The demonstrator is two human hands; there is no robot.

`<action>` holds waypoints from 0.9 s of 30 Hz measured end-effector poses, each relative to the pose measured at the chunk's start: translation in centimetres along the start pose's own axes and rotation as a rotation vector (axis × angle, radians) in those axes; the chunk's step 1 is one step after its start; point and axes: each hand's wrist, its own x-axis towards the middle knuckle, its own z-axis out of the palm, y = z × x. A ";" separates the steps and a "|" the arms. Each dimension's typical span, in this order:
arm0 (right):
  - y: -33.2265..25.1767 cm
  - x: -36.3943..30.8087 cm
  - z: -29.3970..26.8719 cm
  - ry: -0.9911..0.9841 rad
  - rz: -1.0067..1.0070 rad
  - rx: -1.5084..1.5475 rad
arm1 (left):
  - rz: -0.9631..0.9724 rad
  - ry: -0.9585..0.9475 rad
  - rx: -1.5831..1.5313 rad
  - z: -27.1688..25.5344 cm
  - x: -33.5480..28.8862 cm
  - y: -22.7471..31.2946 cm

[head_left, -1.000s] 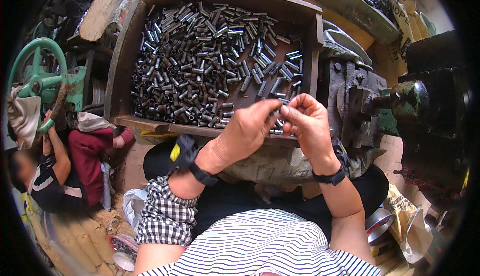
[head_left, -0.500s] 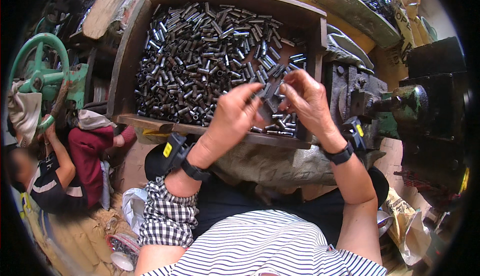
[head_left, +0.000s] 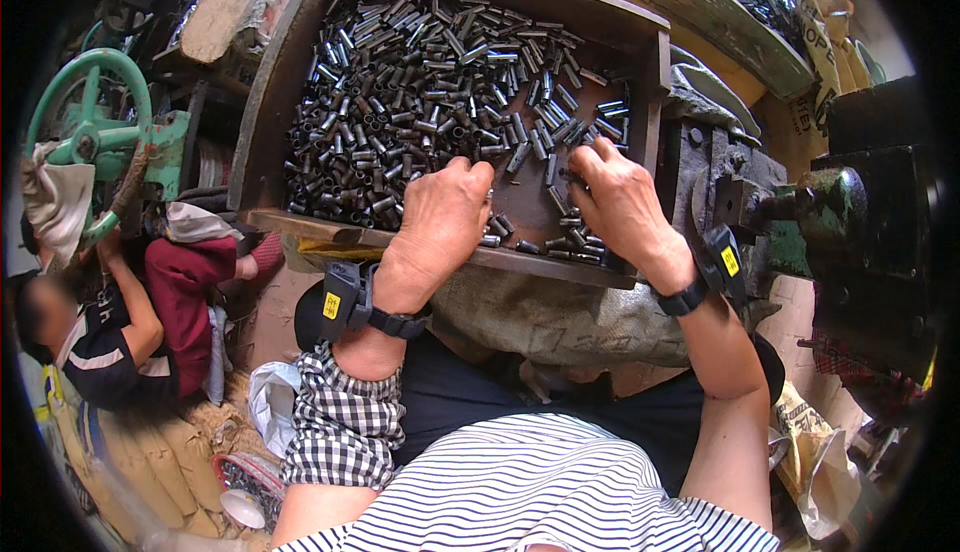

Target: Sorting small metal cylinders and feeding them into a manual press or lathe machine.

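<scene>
A wooden tray [head_left: 650, 92] in front of me holds a heap of short metal tubes [head_left: 390, 102], dark grey and shiny, packed densest at its left and middle. My left hand [head_left: 448, 214] reaches over the near wall into the tubes, its fingers curled downward; the fingertips and whatever they grip are hidden. To its right, my right hand [head_left: 622, 204] is closed with fingers bent over the sparser tubes in the right part of the tray. What it holds is covered by the fingers. Between the hands, some loose tubes [head_left: 575, 242] lie along the near wall.
A dark machine with a spindle [head_left: 825, 207] stands close on the right. At left, a person [head_left: 120, 342] sits beside a green handwheel [head_left: 90, 142]. Another wooden bin [head_left: 735, 27] of metal pieces is at the far right. Grey sacking [head_left: 560, 322] hangs below the tray.
Earlier my hands were raised close together over the tray with dark tubes between them. Now they are apart and lower, the left nearer the near wall. The whole view has shifted slightly.
</scene>
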 end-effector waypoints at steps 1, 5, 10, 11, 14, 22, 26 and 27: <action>-0.3 -0.6 -0.2 0.026 0.010 0.083 | -0.004 -0.052 0.110 0.1 0.0 -0.3; -1.7 -2.9 -0.2 0.052 0.115 0.305 | 0.033 -0.107 0.178 1.0 0.5 -0.9; -2.5 -4.1 -0.5 0.116 0.159 0.442 | 0.074 -0.155 0.152 1.0 0.8 -0.5; -3.0 -4.2 -0.8 0.074 0.275 0.557 | 0.076 -0.155 0.153 1.0 0.7 -0.4; -2.7 -4.6 -0.4 0.031 0.440 0.863 | 0.189 -0.036 0.014 1.0 1.0 0.0; -3.7 -4.3 -0.4 0.180 0.629 1.446 | -0.367 -0.330 -1.551 0.9 0.9 1.5; -3.9 -4.1 0.1 0.232 0.631 1.452 | -0.378 -0.280 -1.624 1.0 0.6 1.9; -3.9 -4.1 0.2 0.242 0.648 1.480 | -0.380 -0.282 -1.625 1.1 0.5 2.0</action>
